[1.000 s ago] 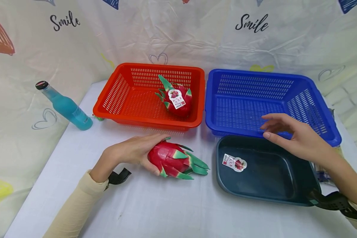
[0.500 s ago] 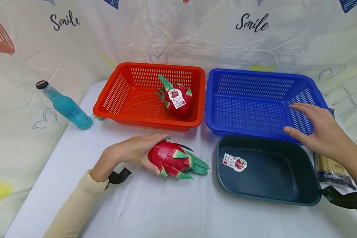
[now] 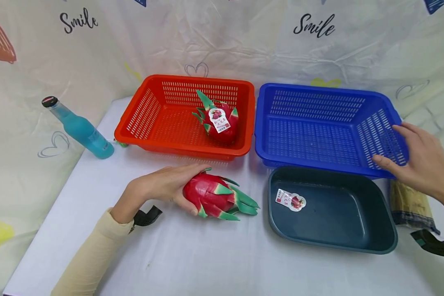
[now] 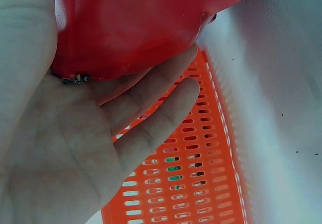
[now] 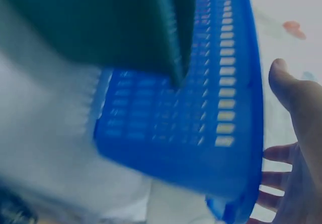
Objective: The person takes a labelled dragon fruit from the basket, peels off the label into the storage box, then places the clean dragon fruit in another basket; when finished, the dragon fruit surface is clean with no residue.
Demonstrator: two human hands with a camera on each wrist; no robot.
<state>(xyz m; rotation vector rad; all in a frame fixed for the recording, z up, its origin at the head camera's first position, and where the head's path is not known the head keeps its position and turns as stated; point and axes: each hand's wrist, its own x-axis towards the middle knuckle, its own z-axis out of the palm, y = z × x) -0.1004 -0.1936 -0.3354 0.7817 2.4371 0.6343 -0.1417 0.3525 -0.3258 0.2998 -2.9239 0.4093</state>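
Note:
My left hand holds the stem end of a red dragon fruit lying on the white table, thumb on the near side and fingers on the far side. The left wrist view has the red fruit against the palm, with two fingers stretched out beneath it. Over the right end of a blue basket hangs my right hand, thumb and fingers spread and nothing between them. In the right wrist view its fingers overlap the blurred basket's edge.
A second dragon fruit with a label sits in the red basket. A dark teal tray holds a fruit sticker. To its right lies a yellowish packet. A blue bottle stands at the left.
My right hand has moved right, from above the dark tray and the blue basket's front rim to the basket's right end, showing more of the packet. My left hand stays on the dragon fruit.

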